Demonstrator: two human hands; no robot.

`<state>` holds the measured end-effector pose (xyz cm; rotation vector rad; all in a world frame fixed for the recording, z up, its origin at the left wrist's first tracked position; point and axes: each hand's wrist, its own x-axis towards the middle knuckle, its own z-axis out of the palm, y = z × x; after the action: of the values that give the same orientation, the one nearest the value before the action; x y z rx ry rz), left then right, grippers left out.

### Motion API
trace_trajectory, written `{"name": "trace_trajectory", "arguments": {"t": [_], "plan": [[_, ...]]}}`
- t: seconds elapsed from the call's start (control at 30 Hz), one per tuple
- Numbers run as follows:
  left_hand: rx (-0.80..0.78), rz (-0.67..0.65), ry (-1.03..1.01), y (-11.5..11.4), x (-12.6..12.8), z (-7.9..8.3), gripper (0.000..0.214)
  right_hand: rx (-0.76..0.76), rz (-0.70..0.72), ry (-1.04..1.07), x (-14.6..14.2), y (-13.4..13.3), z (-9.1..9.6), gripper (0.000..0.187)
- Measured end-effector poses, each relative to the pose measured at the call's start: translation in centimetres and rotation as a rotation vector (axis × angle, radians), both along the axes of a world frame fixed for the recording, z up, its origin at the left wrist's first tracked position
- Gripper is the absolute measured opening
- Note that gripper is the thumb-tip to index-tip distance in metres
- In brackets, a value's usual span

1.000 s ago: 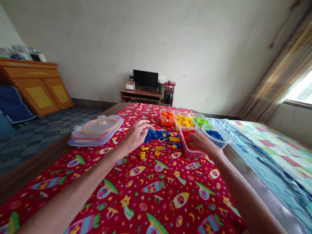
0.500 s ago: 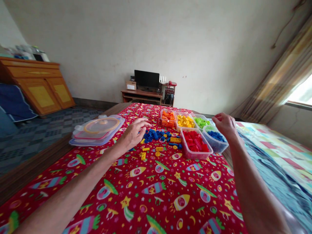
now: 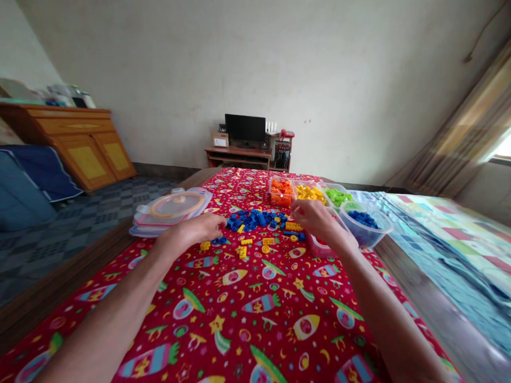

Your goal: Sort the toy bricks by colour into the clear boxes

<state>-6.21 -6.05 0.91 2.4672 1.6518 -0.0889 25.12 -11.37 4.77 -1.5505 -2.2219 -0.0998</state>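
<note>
My left hand (image 3: 207, 227) hangs low at the left end of a pile of blue toy bricks (image 3: 255, 219). Its fingers are bent with a gap to the thumb, and I make out nothing held. My right hand (image 3: 311, 215) is over the near left side of the container of red bricks (image 3: 319, 249), hiding most of them. The fingers point left toward the pile, loosely bent and apart, with nothing visible in them. Several yellow bricks (image 3: 242, 252) lie scattered on the red cloth (image 3: 255, 287), along with small yellow round pieces (image 3: 265, 249).
Clear containers hold orange bricks (image 3: 281, 192), yellow bricks (image 3: 310, 193) and green bricks (image 3: 337, 197). A round tub (image 3: 369, 238) with blue bricks stands at the right table edge. Stacked lids (image 3: 171, 208) lie at the left. A bed (image 3: 443, 234) is beside the table.
My right hand has moved left from above the blue tub to over the red container. My left hand has dropped lower and slightly left, its fingers now bent down. The view has shifted a little.
</note>
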Motion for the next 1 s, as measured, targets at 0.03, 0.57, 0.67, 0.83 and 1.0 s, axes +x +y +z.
{"name": "trace_trajectory", "arguments": {"t": [0.03,0.57,0.67,0.83,1.0], "plan": [[0.013,0.011,0.017,0.0,0.1,-0.2,0.028,-0.052,-0.011,-0.101,-0.4,-0.1,-0.6,0.022],[0.028,-0.101,0.031,-1.1,2.8,-1.8,0.028,-0.288,-0.019,-0.572,-3.4,-1.3,-4.9,0.037],[0.058,-0.185,-0.066,-1.2,3.1,-2.3,0.024,-0.299,0.01,-0.578,-3.3,-1.0,-5.2,0.039],[0.117,-0.214,-0.144,-0.2,3.1,-3.1,0.017,-0.306,0.04,-0.498,-2.7,-0.1,-6.1,0.035],[0.208,-0.049,-0.281,1.4,2.5,-3.2,0.025,-0.291,-0.023,-0.41,-2.7,0.7,-6.6,0.03]]}}
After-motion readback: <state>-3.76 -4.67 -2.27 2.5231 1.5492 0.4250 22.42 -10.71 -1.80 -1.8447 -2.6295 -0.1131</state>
